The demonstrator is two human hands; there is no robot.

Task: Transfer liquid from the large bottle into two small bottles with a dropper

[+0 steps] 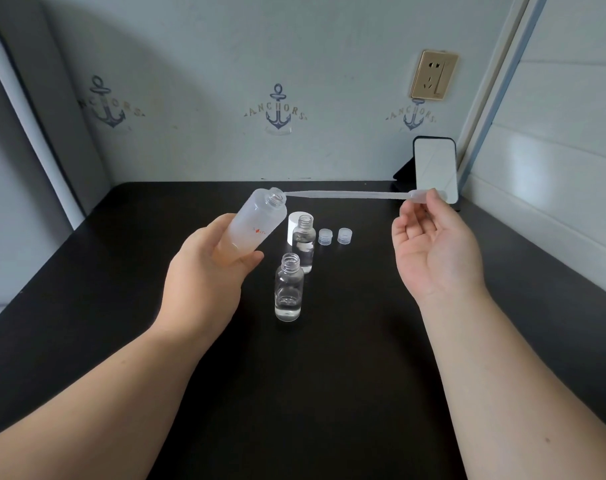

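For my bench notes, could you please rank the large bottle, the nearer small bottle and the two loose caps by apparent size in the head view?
1. Large bottle, held tilted in the left hand.
2. Nearer small bottle.
3. The two caps look alike; no ranking between them.

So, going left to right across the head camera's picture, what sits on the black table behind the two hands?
Near small bottle → far small bottle → first small cap → second small cap → propped phone.
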